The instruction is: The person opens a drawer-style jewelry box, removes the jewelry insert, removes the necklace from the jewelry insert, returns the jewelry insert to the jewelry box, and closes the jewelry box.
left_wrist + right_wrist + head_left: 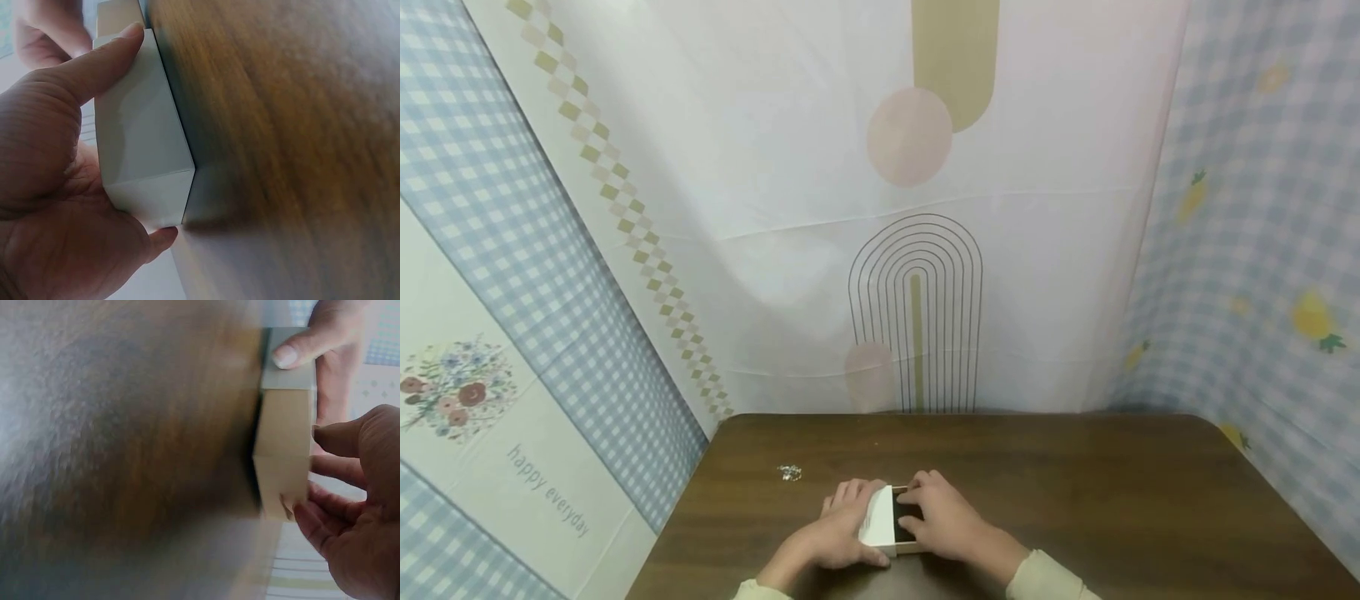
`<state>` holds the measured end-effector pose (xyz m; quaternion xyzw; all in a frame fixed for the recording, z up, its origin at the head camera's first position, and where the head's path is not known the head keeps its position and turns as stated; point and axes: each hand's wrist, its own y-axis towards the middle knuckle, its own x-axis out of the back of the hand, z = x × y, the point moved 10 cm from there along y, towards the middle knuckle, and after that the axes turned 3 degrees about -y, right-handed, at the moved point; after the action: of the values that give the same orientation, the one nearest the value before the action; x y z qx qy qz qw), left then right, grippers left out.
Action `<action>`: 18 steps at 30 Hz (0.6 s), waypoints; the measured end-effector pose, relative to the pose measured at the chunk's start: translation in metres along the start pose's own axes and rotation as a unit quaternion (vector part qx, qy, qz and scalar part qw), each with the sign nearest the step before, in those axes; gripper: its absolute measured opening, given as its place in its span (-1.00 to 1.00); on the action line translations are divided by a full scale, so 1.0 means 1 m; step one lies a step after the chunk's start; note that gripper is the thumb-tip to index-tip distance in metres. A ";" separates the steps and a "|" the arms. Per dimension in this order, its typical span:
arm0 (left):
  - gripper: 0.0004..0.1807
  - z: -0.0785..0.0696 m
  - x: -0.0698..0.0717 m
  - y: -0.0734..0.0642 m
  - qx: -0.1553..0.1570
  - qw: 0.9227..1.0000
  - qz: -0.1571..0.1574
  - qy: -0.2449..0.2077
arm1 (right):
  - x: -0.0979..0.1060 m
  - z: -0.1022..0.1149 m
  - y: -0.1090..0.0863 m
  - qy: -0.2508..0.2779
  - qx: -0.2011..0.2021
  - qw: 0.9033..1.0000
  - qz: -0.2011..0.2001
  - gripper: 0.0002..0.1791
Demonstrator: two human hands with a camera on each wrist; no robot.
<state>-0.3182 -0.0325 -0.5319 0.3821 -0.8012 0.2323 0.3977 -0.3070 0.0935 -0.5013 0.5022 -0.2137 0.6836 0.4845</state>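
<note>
A small drawer-style box lies on the table, its white sleeve [877, 518] at left and its tan inner tray [284, 425] partly out to the right. Black shows inside the tray in the head view. My left hand [838, 529] grips the sleeve, thumb on the near side and fingers at the far side. My right hand [943, 517] is at the tray's exposed end, thumb and finger over the black interior. Other fingers of that hand curl against the tray's end wall in the right wrist view. What the fingertips touch inside is partly hidden.
A little heap of shiny, beaded-looking pieces [790, 472] lies on the brown wooden table [1112, 500], left of and beyond the box. Patterned cloth [775, 250] hangs behind the table's back edge, with checked cloth at both sides.
</note>
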 end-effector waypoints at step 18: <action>0.19 -0.001 0.003 -0.001 -0.010 1.000 -0.016 0.010 | 0.018 -0.033 -0.038 0.084 -0.028 0.996 -0.020 -0.72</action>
<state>-0.3180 -0.0340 -0.5294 0.3883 -0.7933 0.2219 0.4131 -0.2897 0.1444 -0.5057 0.4331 -0.1810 0.7077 0.5280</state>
